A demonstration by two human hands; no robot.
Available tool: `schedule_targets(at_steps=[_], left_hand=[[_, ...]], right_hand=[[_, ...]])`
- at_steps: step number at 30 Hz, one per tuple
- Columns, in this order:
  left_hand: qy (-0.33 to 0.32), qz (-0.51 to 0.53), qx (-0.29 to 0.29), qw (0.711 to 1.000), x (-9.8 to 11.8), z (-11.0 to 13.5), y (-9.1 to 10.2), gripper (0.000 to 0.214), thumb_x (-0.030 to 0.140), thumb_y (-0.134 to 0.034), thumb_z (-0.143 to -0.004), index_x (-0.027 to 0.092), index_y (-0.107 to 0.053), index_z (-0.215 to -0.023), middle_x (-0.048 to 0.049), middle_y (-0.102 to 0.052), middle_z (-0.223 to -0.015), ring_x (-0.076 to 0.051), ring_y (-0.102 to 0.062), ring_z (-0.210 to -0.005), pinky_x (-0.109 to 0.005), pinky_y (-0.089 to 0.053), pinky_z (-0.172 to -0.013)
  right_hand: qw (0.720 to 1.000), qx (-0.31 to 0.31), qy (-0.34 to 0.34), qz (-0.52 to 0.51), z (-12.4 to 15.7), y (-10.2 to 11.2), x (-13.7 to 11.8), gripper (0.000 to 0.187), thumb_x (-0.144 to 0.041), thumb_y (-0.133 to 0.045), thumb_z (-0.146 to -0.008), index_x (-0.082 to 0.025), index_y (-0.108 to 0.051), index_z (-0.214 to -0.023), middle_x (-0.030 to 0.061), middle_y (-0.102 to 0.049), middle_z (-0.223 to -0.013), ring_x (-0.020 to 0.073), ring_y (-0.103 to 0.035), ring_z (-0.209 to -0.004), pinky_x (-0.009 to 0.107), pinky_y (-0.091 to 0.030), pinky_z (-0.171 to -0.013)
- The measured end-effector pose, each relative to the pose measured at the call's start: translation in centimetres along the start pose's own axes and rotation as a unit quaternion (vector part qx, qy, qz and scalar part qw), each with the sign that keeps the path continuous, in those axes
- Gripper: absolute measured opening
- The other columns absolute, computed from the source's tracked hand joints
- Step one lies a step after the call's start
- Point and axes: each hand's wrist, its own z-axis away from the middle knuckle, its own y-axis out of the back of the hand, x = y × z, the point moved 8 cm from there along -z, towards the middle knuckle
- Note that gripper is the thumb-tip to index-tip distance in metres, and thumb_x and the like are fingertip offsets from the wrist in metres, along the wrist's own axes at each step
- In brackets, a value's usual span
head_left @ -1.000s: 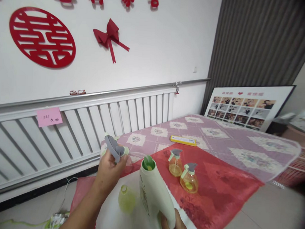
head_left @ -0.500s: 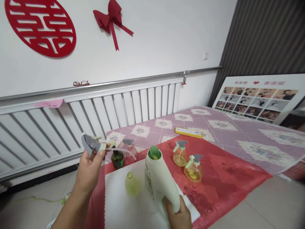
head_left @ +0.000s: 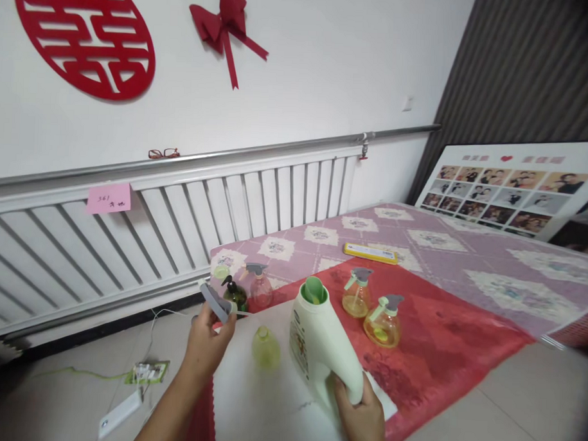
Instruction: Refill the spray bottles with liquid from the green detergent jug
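Observation:
My left hand grips a grey spray head with a pale collar; its thin tube points right, toward the neck of a yellow-green bottle. That bottle stands upright without a top on the white mat. My right hand is wrapped round the handle of a large pale green jug, its green-lined mouth uncapped at the top. Whether the jug rests on the mat I cannot tell. Behind my left hand are a dark pump bottle and a clear pinkish spray bottle.
Two spray bottles with yellow liquid, one behind the other, stand on the red cloth. A yellow flat box lies farther back on the patterned tablecloth. A radiator runs along the wall; a power strip is on the floor.
My left hand has moved right and down with the spray head, bringing its tube nearer the yellow-green bottle. My right hand keeps hold of the jug. The whole view has shifted slightly.

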Motion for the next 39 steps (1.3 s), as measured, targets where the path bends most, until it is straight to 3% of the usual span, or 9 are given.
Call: schedule_targets(at_steps=[6,13,20,30,36,39], left_hand=[[-0.029,-0.090,-0.038,0.995,-1.2,0.5,-1.5,0.020,0.033,-0.064,-0.073,0.021,-0.062,-0.090,-0.0030,-0.069,-0.084,-0.020,-0.066,-0.079,-0.033,-0.050,-0.077],[-0.055,-0.157,-0.137,0.977,-2.8,1.6,-5.5,0.016,0.024,-0.058,-0.073,0.021,-0.057,-0.090,-0.0039,-0.067,-0.088,-0.021,-0.064,-0.083,-0.035,-0.049,-0.078],[-0.071,-0.191,-0.169,0.964,-4.6,1.6,-7.9,0.016,0.020,-0.055,-0.074,0.021,-0.053,-0.089,-0.0042,-0.064,-0.088,-0.021,-0.061,-0.084,-0.033,-0.046,-0.077],[-0.069,-0.174,-0.153,0.970,-6.0,1.6,-8.6,0.011,0.021,-0.054,-0.077,0.020,-0.054,-0.087,-0.0041,-0.064,-0.085,-0.020,-0.061,-0.083,-0.032,-0.047,-0.077],[-0.061,-0.166,-0.150,0.973,-6.5,1.7,-8.8,0.017,0.021,-0.055,-0.076,0.020,-0.056,-0.093,-0.0051,-0.065,-0.087,-0.021,-0.063,-0.087,-0.033,-0.048,-0.079],[-0.058,-0.163,-0.152,0.973,-6.5,1.7,-8.7,0.017,0.021,-0.054,-0.076,0.021,-0.056,-0.093,-0.0048,-0.065,-0.089,-0.021,-0.064,-0.086,-0.033,-0.048,-0.077]], right_hand=[[1.000,0.024,-0.002,0.005,-0.2,0.1,0.2,0.032,-0.052,-0.058,-0.068,-0.021,-0.066,-0.074,0.0004,-0.067,-0.058,0.0186,-0.062,-0.055,0.025,-0.051,-0.053],[0.999,0.037,-0.016,0.012,-0.2,0.5,-0.3,0.032,-0.053,-0.059,-0.065,-0.023,-0.066,-0.072,0.0004,-0.068,-0.057,0.0195,-0.062,-0.055,0.025,-0.051,-0.053],[0.999,0.045,-0.023,0.007,0.0,0.6,-0.5,0.036,-0.052,-0.059,-0.065,-0.020,-0.069,-0.078,0.0039,-0.073,-0.067,0.0215,-0.065,-0.062,0.026,-0.053,-0.058],[0.998,0.051,-0.037,-0.001,-0.1,0.7,-0.7,0.044,-0.055,-0.062,-0.062,-0.017,-0.070,-0.083,0.0064,-0.076,-0.072,0.0241,-0.068,-0.066,0.029,-0.055,-0.062],[0.998,-0.006,-0.053,0.036,-0.1,0.1,-0.2,0.046,-0.058,-0.060,-0.067,-0.018,-0.068,-0.087,0.0054,-0.074,-0.072,0.0237,-0.067,-0.068,0.030,-0.054,-0.063],[0.998,0.008,-0.027,0.055,0.8,1.3,-0.5,0.053,-0.060,-0.062,-0.067,-0.017,-0.064,-0.097,0.0086,-0.073,-0.086,0.0255,-0.067,-0.078,0.032,-0.054,-0.065]])
